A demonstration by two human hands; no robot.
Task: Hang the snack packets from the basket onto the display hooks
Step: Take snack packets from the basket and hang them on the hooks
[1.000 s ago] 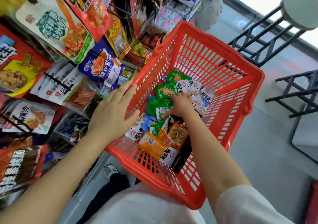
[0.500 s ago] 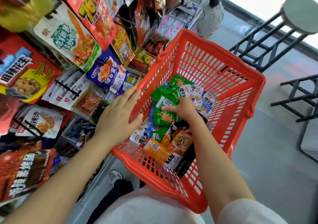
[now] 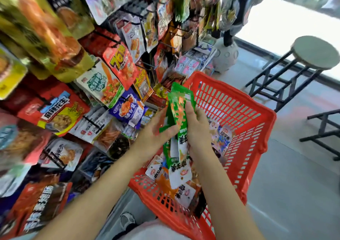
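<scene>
Green snack packets (image 3: 179,110) lifted above red basket (image 3: 239,114), right hand (image 3: 197,129) gripping the bunch, left hand (image 3: 156,134) pinching its lower edge; pick step done, next likely needs finding a free display hook (image 3: 92,123).

The right hand (image 3: 197,129) now lifts a bunch of green plastic snack packets (image 3: 179,110) above the red plastic basket (image 3: 253,129); the left hand (image 3: 154,136) leaves the rim to grip them too.
</scene>
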